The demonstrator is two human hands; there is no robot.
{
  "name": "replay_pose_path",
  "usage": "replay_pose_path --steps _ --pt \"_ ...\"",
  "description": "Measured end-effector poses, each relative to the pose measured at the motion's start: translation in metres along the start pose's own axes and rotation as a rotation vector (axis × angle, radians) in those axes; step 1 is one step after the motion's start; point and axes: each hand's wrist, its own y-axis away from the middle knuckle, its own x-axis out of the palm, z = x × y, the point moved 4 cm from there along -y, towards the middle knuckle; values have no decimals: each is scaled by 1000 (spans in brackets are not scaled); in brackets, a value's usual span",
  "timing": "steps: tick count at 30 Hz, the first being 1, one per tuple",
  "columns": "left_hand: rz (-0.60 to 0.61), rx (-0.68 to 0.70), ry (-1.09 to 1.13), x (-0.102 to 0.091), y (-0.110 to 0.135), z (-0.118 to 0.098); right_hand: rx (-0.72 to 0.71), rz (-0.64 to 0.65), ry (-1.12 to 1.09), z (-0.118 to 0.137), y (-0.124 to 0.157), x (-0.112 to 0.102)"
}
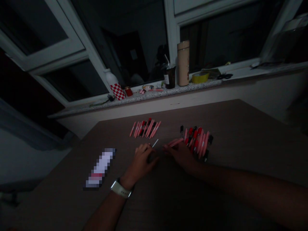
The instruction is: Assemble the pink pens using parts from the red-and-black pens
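Open lane between pen row (pixel 149 128) and pen pile (pixel 203 144), left hand (pixel 141 160) and right hand (pixel 183 157) at its near end

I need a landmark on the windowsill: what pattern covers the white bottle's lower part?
Red-and-white checks; the bottle shows in the head view.

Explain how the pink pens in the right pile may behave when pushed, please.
The pink pens look slim and rounded, so they would probably roll. Being long and straight, they are likely stiff. Packed close together, several may shift at once.
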Motion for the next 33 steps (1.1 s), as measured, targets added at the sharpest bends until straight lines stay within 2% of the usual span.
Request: replay_pose_path --steps 6,11,21,33 --pt "23 27 40 6 -2 -9 -69 -6 146 12 3 -2" --pt "12 23 44 7 -3 -10 -60 13 155 18 5 -1" --pt "-14 29 81 15 -5 -9 -116 30 231 11 0 -3" --pt "-12 11 91 18 -4 -6 -150 18 192 12 -2 -2"
